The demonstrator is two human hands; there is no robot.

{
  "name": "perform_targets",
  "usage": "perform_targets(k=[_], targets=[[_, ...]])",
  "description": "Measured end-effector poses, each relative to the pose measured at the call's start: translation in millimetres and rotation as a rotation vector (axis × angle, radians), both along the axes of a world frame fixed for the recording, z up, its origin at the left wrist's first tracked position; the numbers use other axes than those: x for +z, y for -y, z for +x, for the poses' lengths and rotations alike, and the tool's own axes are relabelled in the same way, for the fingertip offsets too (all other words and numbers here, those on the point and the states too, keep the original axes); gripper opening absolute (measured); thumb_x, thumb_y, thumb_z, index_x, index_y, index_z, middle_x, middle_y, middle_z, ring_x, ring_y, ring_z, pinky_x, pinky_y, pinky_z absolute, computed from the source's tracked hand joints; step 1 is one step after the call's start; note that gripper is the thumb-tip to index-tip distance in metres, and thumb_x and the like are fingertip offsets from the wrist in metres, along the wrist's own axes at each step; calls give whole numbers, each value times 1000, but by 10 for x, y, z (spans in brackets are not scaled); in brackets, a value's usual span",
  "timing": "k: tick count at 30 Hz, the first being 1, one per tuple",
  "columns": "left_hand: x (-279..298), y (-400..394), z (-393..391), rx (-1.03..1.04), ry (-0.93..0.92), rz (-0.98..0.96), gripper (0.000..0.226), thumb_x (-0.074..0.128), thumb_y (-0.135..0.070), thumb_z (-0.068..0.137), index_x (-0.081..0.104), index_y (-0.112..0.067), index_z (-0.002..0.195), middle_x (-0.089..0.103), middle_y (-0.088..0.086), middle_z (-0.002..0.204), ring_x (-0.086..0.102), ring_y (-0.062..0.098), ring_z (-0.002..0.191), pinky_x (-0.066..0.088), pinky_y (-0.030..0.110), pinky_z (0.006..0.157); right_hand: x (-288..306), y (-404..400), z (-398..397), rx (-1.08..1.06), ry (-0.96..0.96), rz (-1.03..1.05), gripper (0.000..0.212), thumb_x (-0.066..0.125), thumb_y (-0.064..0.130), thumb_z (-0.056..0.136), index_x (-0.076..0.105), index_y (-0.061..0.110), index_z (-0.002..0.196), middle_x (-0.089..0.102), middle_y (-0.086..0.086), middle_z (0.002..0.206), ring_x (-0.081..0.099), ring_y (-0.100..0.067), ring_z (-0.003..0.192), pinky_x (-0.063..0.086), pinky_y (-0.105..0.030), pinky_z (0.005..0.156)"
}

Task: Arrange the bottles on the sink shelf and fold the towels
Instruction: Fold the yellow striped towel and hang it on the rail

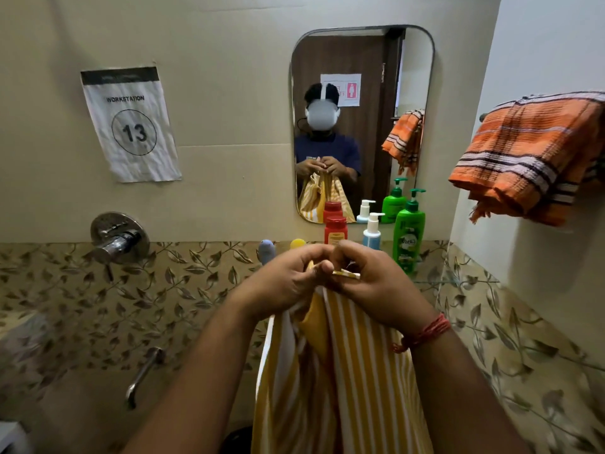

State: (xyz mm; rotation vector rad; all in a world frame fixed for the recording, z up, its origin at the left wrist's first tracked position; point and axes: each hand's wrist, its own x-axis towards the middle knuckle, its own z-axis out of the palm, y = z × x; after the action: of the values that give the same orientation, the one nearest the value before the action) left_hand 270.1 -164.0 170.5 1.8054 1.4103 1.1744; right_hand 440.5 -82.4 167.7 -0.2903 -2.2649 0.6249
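Observation:
A yellow and white striped towel (343, 371) hangs straight down in front of me. My left hand (281, 283) and my right hand (379, 286) pinch its top edge close together, the corners meeting between my fingers. Behind my hands a row of bottles stands on the glass shelf (458, 280) under the mirror: a green pump bottle (408, 237), a white and blue pump bottle (372, 232), a red bottle (335, 229), a yellow cap (298, 244) and a grey-blue cap (266, 250). My hands hide their lower parts.
An orange striped towel (527, 158) hangs on a bar on the right wall. A mirror (360, 77) is on the wall ahead. A chrome mixer valve (118, 239) and a spout (144, 375) are at the left. A paper sign (131, 126) reads workstation 13.

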Motion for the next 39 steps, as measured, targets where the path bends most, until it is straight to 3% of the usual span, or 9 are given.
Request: perform_targets(k=[4, 7, 12, 18, 22, 25, 31, 36, 39], targets=[[-33, -9, -9, 82, -46, -43, 26, 64, -42, 94, 70, -25, 113, 70, -9, 107, 65, 7, 106, 53, 29, 89, -102, -103, 17, -29, -26, -104, 14, 70, 14, 87, 57, 18, 84, 57, 7, 78, 56, -8, 74, 49, -31, 66], [-51, -23, 3, 112, -32, 20, 16, 68, -33, 94, 68, -21, 104, 68, -6, 101, 66, 9, 100, 56, 29, 85, -177, -152, 50, 40, -42, -275, 10, 70, 18, 89, 60, 17, 87, 62, -4, 86, 63, -24, 86, 54, -45, 76], [-41, -29, -15, 159, 17, 67, 2, 68, -23, 94, 67, -22, 94, 65, 0, 99, 64, 11, 95, 57, 31, 83, -351, -177, 174, 176, -92, -531, 19, 73, 30, 84, 65, 15, 92, 64, -19, 96, 63, -40, 97, 54, -54, 84], [-36, -42, -16, 201, -62, 88, 8, 65, -22, 96, 66, -27, 90, 65, -17, 87, 62, -4, 86, 48, 20, 77, -502, -157, 256, 268, -46, -667, 19, 72, 37, 85, 68, 19, 89, 68, 1, 88, 67, -14, 88, 54, -25, 73], [-20, -58, -91, 272, 6, 128, 15, 62, -25, 98, 67, -33, 86, 65, -23, 80, 62, -5, 78, 49, 16, 69, -604, -171, 298, 381, 141, -769, 29, 69, 35, 91, 72, 16, 113, 72, -8, 114, 68, -27, 109, 54, -34, 91], [-2, -81, -160, 331, 73, 199, 18, 62, -26, 97, 66, -35, 82, 64, -17, 76, 61, 2, 71, 51, 18, 65, -705, -160, 271, 436, 260, -834, 32, 70, 34, 91, 72, 13, 116, 70, -12, 121, 65, -30, 117, 51, -38, 100], [58, -93, -386, 631, 189, 348, 23, 63, -24, 98, 66, -34, 77, 63, -13, 71, 57, 3, 63, 49, 17, 54, -865, -155, 276, 341, 348, -929, 45, 74, 54, 81, 76, 18, 108, 73, -7, 117, 68, -25, 111, 54, -34, 94], [66, -39, -300, 579, 29, 161, 7, 61, -28, 99, 66, -33, 99, 67, -11, 99, 63, 11, 89, 52, 27, 70, -683, -208, 225, 278, 260, -870, 37, 66, 59, 83, 78, 27, 97, 76, 1, 106, 71, -18, 102, 55, -31, 87], [49, 0, -132, 261, -24, 42, 33, 60, -26, 99, 59, -37, 131, 62, -14, 132, 58, 6, 122, 54, 28, 95, -459, -170, 120, 190, 301, -654, 42, 57, 64, 84, 74, 27, 95, 74, 1, 100, 70, -19, 98, 55, -43, 92]])
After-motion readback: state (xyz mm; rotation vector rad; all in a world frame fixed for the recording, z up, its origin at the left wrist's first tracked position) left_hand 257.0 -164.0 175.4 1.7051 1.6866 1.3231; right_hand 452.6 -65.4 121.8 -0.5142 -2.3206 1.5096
